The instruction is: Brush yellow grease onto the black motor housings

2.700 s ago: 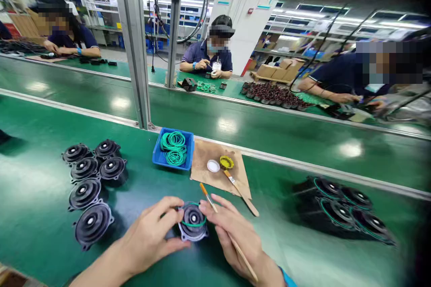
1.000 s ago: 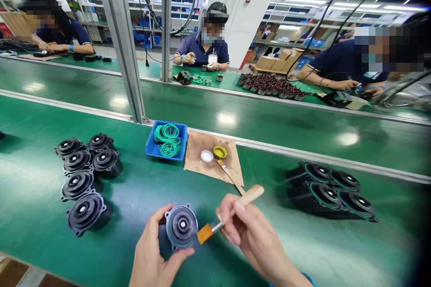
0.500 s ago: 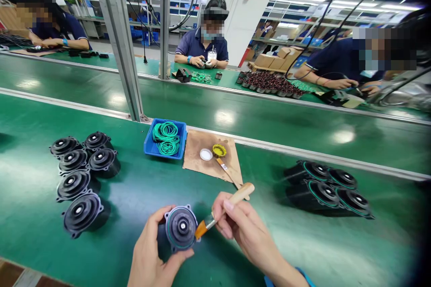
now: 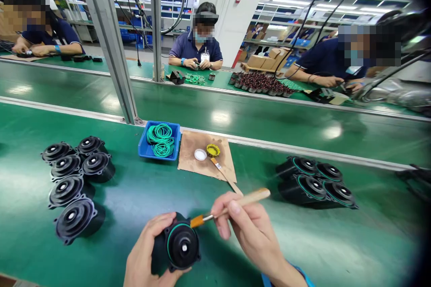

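Note:
My left hand [image 4: 150,249] is wrapped round a black round motor housing [image 4: 184,243] with a green O-ring [image 4: 172,233] seated round its top. In my right hand [image 4: 240,224] is a paintbrush [image 4: 252,196] with a pale wooden handle, held between thumb and fingers. Its orange bristles [image 4: 197,221] touch the upper right of the housing's rim, at the ring. The housing is tilted, its top face turned toward me. Part of its body is hidden behind my left fingers.
Several black housings [image 4: 76,219] stand at left; several with green rings [image 4: 311,187] stand at right. Behind are a blue bin [image 4: 143,149] of green O-rings [image 4: 160,136] and cardboard [image 4: 188,161] with a yellow tub [image 4: 213,150], white lid [image 4: 200,154] and second brush [image 4: 222,172]. A metal post [image 4: 111,49] rises behind.
The housing has tilted and turned in my left hand. The brush tip has gone from the rim's lower right to its upper right, and the brush lies flatter. The view has shifted slightly.

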The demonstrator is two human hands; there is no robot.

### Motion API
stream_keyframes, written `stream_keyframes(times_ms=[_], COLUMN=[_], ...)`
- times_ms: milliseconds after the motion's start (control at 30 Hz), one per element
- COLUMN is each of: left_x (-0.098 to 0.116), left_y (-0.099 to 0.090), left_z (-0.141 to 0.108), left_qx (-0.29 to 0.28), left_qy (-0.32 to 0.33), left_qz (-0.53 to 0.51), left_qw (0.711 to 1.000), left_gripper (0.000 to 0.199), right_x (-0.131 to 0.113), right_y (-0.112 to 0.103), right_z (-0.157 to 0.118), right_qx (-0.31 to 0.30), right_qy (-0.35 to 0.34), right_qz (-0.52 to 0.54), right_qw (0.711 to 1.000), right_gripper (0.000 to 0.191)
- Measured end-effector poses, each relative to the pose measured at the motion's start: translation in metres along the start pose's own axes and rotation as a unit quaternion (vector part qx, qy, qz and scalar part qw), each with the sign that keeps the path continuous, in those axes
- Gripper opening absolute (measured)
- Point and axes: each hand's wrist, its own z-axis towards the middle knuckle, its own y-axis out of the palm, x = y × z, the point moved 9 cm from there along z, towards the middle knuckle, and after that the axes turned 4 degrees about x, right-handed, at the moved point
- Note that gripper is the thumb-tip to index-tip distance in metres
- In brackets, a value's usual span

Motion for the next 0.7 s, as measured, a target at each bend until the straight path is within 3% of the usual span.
stream_keyframes(times_ms=[167, 300, 700], left_x=[0.02, 0.025, 0.031], left_y=[-0.011, -0.012, -0.012], left_z=[0.0, -0.002, -0.003], left_qx=[0.069, 0.083, 0.076], left_qy=[0.094, 0.127, 0.156], left_qz=[0.015, 0.027, 0.069], left_qw=[0.993, 0.988, 0.982], left_gripper=[0.032, 0.025, 0.024], right_x=[-0.016, -0.036, -0.056], right_y=[-0.013, -0.006, 0.021], right_z=[-0.011, -0.014, -0.019], right_qx=[0.07, 0.085, -0.059], right_qy=[-0.073, -0.152, -0.249], right_qz=[-0.084, -0.141, -0.216], right_qw=[0.991, 0.974, 0.942], right_gripper=[0.047, 0.05, 0.027])
